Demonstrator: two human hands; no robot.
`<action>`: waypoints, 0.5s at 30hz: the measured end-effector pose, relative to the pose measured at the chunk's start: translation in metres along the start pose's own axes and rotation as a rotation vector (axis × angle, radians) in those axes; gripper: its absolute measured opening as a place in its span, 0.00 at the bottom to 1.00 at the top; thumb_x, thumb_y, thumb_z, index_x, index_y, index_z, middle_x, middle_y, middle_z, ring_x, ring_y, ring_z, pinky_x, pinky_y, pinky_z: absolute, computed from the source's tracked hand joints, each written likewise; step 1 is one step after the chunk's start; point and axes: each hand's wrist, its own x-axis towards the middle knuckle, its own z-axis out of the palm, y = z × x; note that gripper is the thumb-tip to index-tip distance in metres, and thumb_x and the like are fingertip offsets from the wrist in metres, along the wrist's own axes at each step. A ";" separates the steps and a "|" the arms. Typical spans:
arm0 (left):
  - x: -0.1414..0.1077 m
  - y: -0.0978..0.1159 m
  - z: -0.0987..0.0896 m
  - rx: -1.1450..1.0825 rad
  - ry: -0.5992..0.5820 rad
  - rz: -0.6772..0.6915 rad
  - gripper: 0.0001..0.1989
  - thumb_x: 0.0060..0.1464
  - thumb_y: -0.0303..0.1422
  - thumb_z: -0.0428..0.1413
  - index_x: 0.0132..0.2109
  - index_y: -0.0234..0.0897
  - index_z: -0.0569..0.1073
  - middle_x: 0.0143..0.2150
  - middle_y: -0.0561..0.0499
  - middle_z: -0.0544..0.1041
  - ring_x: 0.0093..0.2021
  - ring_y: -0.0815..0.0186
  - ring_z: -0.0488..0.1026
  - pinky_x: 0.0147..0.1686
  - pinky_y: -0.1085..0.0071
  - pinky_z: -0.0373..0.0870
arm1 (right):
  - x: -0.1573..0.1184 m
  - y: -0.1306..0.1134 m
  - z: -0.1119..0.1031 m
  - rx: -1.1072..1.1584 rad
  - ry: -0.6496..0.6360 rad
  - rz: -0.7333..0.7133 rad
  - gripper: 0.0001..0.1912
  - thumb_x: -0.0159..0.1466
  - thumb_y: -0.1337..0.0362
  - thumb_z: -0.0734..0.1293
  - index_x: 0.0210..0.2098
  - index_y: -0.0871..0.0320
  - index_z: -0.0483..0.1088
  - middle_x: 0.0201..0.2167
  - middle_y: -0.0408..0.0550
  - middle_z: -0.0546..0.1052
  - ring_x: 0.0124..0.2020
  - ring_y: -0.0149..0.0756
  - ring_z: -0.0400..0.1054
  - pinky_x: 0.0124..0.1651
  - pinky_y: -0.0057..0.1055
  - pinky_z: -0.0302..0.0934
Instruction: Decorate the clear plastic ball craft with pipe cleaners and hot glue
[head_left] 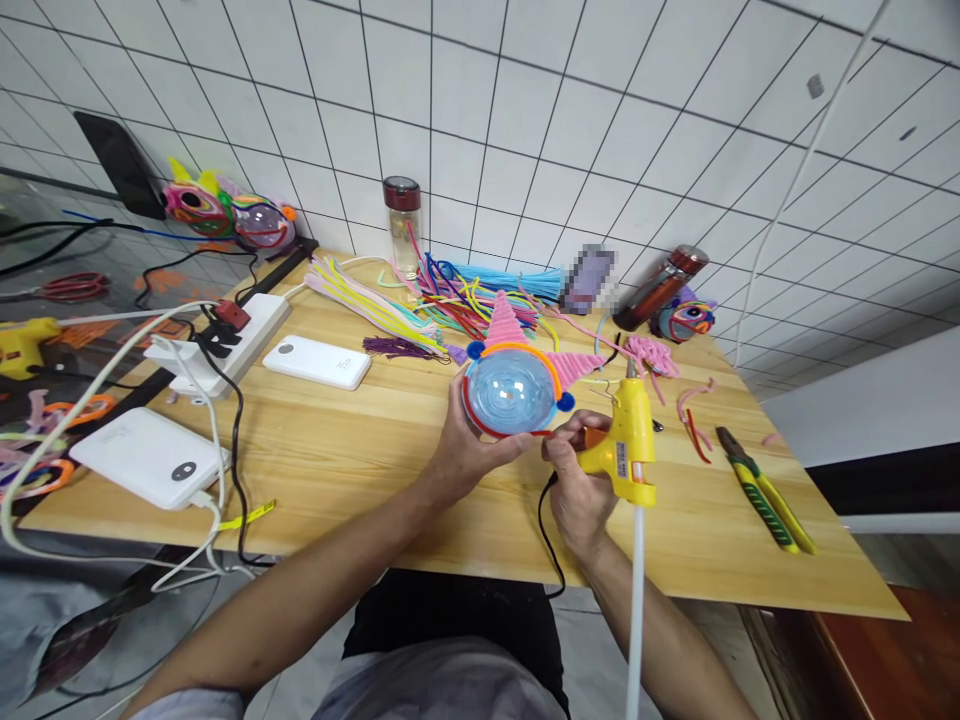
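Note:
A clear, bluish round ornament (511, 392) has an orange and red pipe-cleaner rim, two pink pointed ears and small blue balls at its sides. My left hand (469, 445) is wrapped round its left and lower edge, thumb along the bottom. Close by on the right, my right hand (581, 480) grips the handle of a yellow glue gun (631, 440), whose nozzle points up and whose long white glue stick hangs down. The right thumb and index finger also pinch the end of the red pipe cleaner (534, 433) at the ornament's lower edge.
Pipe cleaners (480, 290) lie in a heap behind the ornament, near a glass bottle (403, 225). Green-handled pliers (761, 490) rest at the right. On the left are a power strip (259, 335), white power banks (319, 362) and loose cables. A dark red flask (660, 285) leans at the back.

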 end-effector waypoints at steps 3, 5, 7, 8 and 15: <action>0.002 -0.003 -0.003 0.060 0.063 0.074 0.59 0.38 0.57 0.79 0.68 0.41 0.59 0.67 0.36 0.75 0.67 0.46 0.78 0.69 0.49 0.75 | 0.000 -0.004 -0.003 -0.004 0.022 -0.005 0.20 0.67 0.56 0.79 0.51 0.48 0.68 0.41 0.40 0.71 0.35 0.32 0.68 0.44 0.34 0.72; 0.003 -0.004 -0.005 0.113 0.097 0.126 0.59 0.37 0.57 0.79 0.68 0.42 0.60 0.67 0.36 0.74 0.67 0.46 0.77 0.69 0.49 0.75 | -0.001 -0.007 -0.006 -0.022 0.032 -0.034 0.19 0.67 0.57 0.79 0.51 0.48 0.69 0.43 0.41 0.71 0.36 0.32 0.68 0.45 0.34 0.71; 0.004 -0.005 -0.006 0.132 0.112 0.157 0.59 0.37 0.56 0.79 0.69 0.42 0.61 0.68 0.36 0.74 0.69 0.46 0.76 0.70 0.49 0.74 | -0.001 -0.009 -0.010 -0.037 0.006 -0.059 0.16 0.69 0.57 0.77 0.51 0.48 0.69 0.44 0.42 0.70 0.36 0.32 0.68 0.44 0.34 0.70; 0.004 -0.006 -0.007 0.128 0.116 0.163 0.59 0.37 0.56 0.79 0.69 0.42 0.61 0.68 0.37 0.74 0.69 0.46 0.76 0.70 0.49 0.74 | -0.002 -0.010 -0.014 -0.049 -0.023 -0.066 0.14 0.71 0.56 0.75 0.51 0.48 0.69 0.44 0.42 0.70 0.36 0.33 0.68 0.43 0.35 0.70; 0.010 -0.002 -0.010 -0.022 0.138 0.122 0.56 0.36 0.50 0.81 0.67 0.44 0.62 0.66 0.39 0.74 0.68 0.47 0.75 0.69 0.45 0.76 | -0.002 -0.019 -0.059 -0.059 -0.345 -0.009 0.12 0.74 0.50 0.73 0.51 0.48 0.75 0.46 0.48 0.73 0.34 0.34 0.69 0.39 0.37 0.70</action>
